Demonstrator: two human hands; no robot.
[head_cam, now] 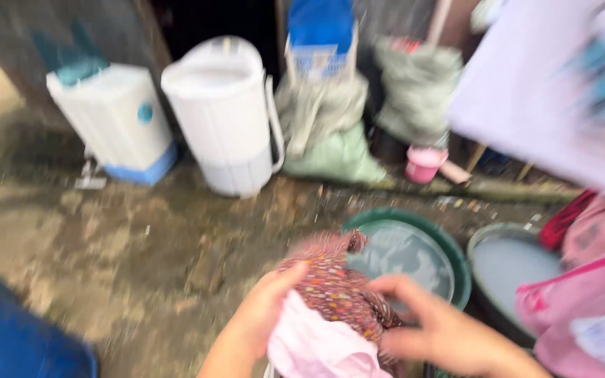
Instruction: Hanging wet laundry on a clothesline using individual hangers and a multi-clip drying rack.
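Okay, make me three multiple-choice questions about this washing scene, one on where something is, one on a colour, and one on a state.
1. Where is the green basin?
A. just beyond the hands
B. on the white round tub
C. on the blue thing at lower left

2. What colour is the small bucket by the sacks?
A. black
B. pink
C. yellow

3. What is the left hand doing?
A. hanging free
B. gripping the patterned reddish cloth
C. resting on the ground

Answers: 1 A, the basin lies just past the right hand. 2 B, it is plainly pink. 3 B, its fingers close on the cloth.

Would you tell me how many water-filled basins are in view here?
2: a green basin just beyond the hands, and a grey basin to its right, partly hidden by pink cloth. Others may be hidden.
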